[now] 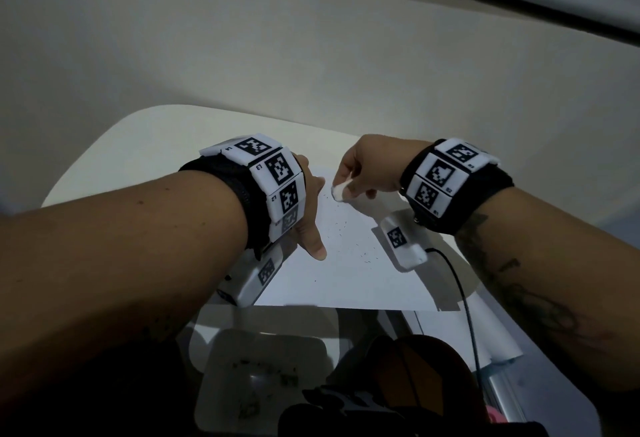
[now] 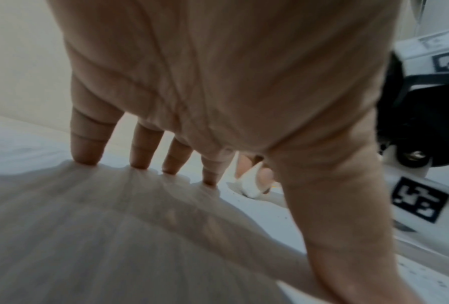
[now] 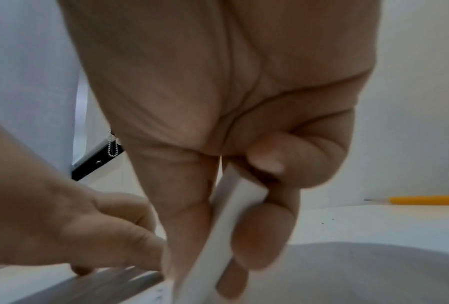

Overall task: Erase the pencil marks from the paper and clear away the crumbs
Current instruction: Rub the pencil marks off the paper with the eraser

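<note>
A white table (image 1: 145, 138) carries a white paper (image 1: 346, 263) dotted with dark eraser crumbs (image 1: 341, 227). The paper is pressed by the left hand (image 1: 311, 208), fingers straight and spread. A white eraser (image 1: 338, 191) is pinched at the paper's far edge by the right hand (image 1: 367, 166).

The head view is dim and grey, darkest toward the person's body, where detail is lost. Straight edges are bowed near its borders by the wide lens. A soft shadow is cast on the paper (image 1: 346, 263) under the right hand (image 1: 367, 166). In the left wrist view, the left hand (image 2: 218, 82) is softly blurred and a broad shadow is thrown beneath its fingers (image 2: 86, 148). The right wrist view is warmer; the eraser (image 3: 231, 222) and nearby fingertips are smeared, while the pencil (image 3: 426, 200) beyond the hand is rendered sharper.
</note>
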The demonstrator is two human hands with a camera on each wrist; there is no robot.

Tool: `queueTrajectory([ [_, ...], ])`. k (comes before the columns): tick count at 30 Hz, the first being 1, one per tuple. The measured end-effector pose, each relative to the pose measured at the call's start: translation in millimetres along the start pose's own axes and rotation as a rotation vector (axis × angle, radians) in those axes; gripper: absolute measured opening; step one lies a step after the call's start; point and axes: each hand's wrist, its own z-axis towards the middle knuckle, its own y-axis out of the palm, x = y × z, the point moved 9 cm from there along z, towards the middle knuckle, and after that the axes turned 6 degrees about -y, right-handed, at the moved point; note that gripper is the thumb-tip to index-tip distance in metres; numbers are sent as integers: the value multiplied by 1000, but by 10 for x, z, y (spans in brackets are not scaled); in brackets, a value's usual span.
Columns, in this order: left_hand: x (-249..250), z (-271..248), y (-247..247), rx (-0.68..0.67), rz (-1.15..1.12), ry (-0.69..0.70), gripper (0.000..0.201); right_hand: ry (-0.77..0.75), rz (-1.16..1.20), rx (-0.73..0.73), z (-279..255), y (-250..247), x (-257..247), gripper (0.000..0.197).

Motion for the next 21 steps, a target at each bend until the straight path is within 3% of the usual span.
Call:
queueTrajectory([
  [4, 1, 32, 14, -7, -7, 3, 129, -22, -80, -192, -144, 137, -4, 16],
  [10, -1, 6, 3, -19, -28, 11, 123, -5, 28, 107, 73, -72, -72, 10],
  [14, -6, 6, 14, -21, -20, 8, 125, -23, 26, 42, -3, 37, -97, 12],
  [18, -12, 16, 19, -13, -7, -3, 129, -55, 4, -148, -167, 178, -79, 15],
  [21, -15, -4, 4, -12, -4, -4, 126, -22, 46, -27, -80, 40, -36, 15],
])
